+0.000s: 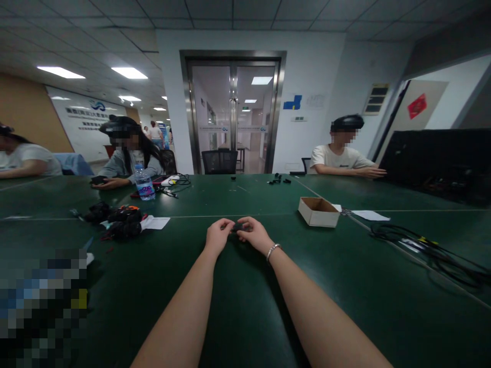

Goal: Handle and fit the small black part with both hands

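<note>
Fingertips of L hand [218, 237] & R hand [258, 236] pinch sm. dark oblong plastic-looking piece [238, 227]; steady, light pressure's prob. best!

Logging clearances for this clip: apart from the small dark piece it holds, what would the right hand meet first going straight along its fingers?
Probably the left hand: the right hand points toward it across the small dark piece, though depth is unclear.

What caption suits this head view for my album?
At a green table, left hand and right hand hold a small dark piece; box at right.
</note>
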A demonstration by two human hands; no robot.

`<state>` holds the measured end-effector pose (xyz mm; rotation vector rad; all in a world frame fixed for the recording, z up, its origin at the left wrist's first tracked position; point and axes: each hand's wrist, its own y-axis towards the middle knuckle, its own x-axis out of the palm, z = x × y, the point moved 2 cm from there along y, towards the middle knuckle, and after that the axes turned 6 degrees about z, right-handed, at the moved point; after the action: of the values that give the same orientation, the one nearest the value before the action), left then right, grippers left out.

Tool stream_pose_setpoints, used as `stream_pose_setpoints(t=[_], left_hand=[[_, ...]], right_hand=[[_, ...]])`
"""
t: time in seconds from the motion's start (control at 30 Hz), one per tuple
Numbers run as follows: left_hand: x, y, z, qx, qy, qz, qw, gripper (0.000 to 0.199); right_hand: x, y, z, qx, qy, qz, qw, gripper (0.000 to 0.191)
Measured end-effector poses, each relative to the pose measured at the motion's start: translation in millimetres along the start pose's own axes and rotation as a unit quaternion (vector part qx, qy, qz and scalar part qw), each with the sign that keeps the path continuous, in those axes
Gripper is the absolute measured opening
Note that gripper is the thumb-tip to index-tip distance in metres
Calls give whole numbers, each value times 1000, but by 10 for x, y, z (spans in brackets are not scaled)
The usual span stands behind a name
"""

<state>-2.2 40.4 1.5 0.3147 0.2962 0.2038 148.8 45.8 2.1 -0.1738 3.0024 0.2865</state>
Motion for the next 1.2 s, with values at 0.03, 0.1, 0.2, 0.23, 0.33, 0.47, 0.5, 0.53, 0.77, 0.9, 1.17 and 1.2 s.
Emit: stream_pose_setpoints(t=[0.03,0.1,0.2,0.23,0.33,0.47,0.5,0.53,0.77,0.9,1.17,1.2], left_hand=[[1,11,-19,-3,-10,2,1000,18],[9,35,-62,-7,-39,6,999,18],[17,74,-121,-15,-83,11,996,17],[18,84,-131,-17,-93,8,995,17],[13,95,-114,-21,-107,-5,994,18],[9,68,-41,-17,-103,-6,994,19],[11,60,-30,-18,-111,-3,994,19],[14,54,-25,-22,-120,0,993,19],[51,45,-55,-48,-122,-13,991,19],[57,52,-77,-44,-112,-18,993,16],[60,67,-102,-49,-108,-17,993,15],[59,66,-94,-51,-107,-17,993,15]], right_hand=[[-10,2,0,4,17,3,1000,33],[-40,5,4,10,45,16,999,32],[-87,12,22,13,80,54,995,35],[-97,16,29,13,86,64,994,34],[-112,25,44,14,86,75,993,29],[-110,25,30,12,87,64,994,28],[-110,23,24,13,92,62,994,28],[-110,21,19,16,97,61,993,27],[-122,20,8,44,141,49,988,27],[-135,31,27,56,162,45,984,28],[-154,48,74,46,192,20,980,27],[-158,49,78,45,191,19,980,27]])
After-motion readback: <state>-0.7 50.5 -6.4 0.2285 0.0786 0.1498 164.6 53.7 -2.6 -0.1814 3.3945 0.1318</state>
